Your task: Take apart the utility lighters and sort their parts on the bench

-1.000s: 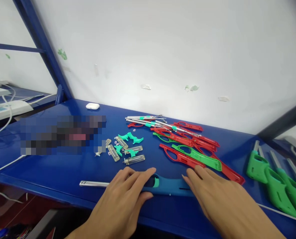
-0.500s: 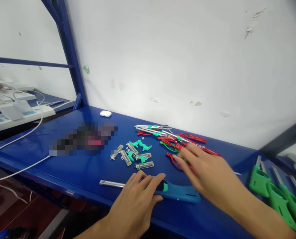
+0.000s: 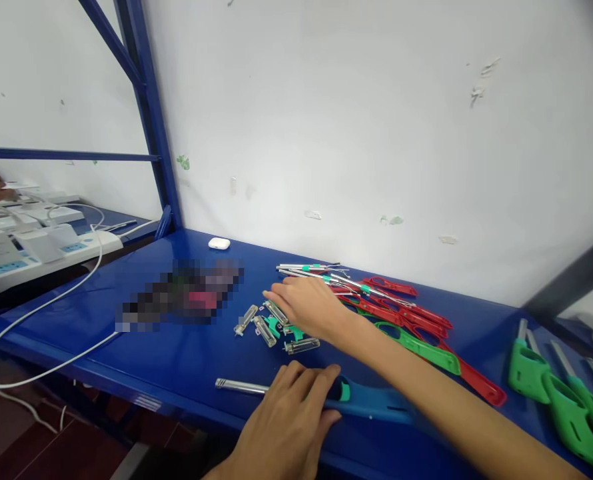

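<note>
Blue plastic long-nosed lighter (image 3: 376,402) lies along the front edge of the worktop (image 3: 176,367), its silver metal nozzle (image 3: 241,386) pointing toward the left end. The left hand (image 3: 294,417) is closed around the forward part of its body, thumb on the near side, fingers over the top; that grip presumably keeps it from sliding while the other hand is away. The right hand (image 3: 309,307) reaches across toward the back edge, low over small loose parts; its fingertips are partly hidden, so I cannot tell whether they pinch anything.

Beneath and beside it are clear plastic fuel tanks (image 3: 302,346) and teal plastic trigger pieces (image 3: 272,325), within easy reach. Farther back, nearer the wall, silver metal tubes (image 3: 303,268) with wires lie above red plastic half-shells (image 3: 476,380) and a bright green half-shell (image 3: 429,351), loosely grouped by kind, probably for quick picking. Green plastic lighters (image 3: 529,367) lie together at the right end, perhaps set apart from the loose parts.
</note>
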A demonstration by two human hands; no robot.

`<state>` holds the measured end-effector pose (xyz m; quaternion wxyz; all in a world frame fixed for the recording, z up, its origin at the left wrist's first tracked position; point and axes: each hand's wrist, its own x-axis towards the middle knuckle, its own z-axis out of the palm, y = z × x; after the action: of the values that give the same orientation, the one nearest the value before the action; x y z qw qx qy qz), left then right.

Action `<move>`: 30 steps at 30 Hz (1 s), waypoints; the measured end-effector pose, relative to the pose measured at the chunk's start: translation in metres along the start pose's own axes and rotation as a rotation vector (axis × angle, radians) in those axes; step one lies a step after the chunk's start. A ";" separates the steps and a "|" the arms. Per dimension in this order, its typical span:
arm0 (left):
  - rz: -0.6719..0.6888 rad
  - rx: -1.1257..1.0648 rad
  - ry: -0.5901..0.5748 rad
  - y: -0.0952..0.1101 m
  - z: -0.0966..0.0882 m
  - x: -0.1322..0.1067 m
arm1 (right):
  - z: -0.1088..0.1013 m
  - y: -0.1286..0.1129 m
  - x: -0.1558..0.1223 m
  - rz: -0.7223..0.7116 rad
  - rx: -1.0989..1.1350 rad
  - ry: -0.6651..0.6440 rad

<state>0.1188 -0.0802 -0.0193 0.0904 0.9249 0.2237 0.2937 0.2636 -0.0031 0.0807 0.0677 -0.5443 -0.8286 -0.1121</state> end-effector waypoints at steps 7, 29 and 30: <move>-0.002 0.018 0.106 -0.005 0.009 -0.008 | -0.021 0.015 -0.130 0.124 0.067 0.009; 0.367 0.212 0.136 -0.020 -0.038 0.000 | 0.009 0.003 -0.206 0.023 0.047 0.152; 0.378 0.201 0.142 -0.018 -0.039 0.003 | 0.005 0.003 -0.206 0.038 0.085 0.108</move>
<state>0.0914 -0.0616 0.0083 -0.0751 0.9318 0.0803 0.3460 0.3490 -0.1835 0.0276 0.1376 -0.5496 -0.8173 -0.1049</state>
